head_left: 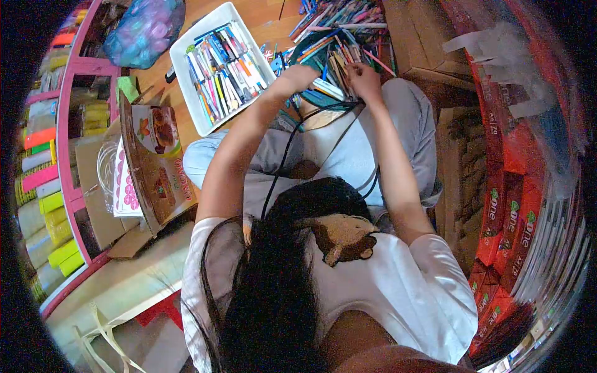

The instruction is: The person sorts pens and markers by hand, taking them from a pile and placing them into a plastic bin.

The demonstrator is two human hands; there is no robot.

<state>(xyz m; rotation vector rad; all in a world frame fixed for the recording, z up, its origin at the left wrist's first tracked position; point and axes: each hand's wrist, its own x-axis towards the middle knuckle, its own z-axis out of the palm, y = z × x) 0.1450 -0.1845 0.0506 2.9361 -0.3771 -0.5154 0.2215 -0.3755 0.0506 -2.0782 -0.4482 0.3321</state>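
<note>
Between my knees is a dark green container (305,51) filled with pens and pencils. My left hand (300,78) is curled at its left side, closed around a few white and blue pens (327,88) that stick out toward the right. My right hand (364,82) reaches in from the other side, fingers bent against the brown pencils (339,65); what is between its fingertips is hidden. Left of the container lies a white tray (178,68) with many pens and markers (217,71) in rows.
A loose pile of pens and pencils (348,18) spreads on the floor beyond the container. A cardboard box (423,43) stands at the right, near red paper packs (497,230). At left are a blue plastic bag (144,31), an open carton (149,168) and a pink-framed shelf (68,137).
</note>
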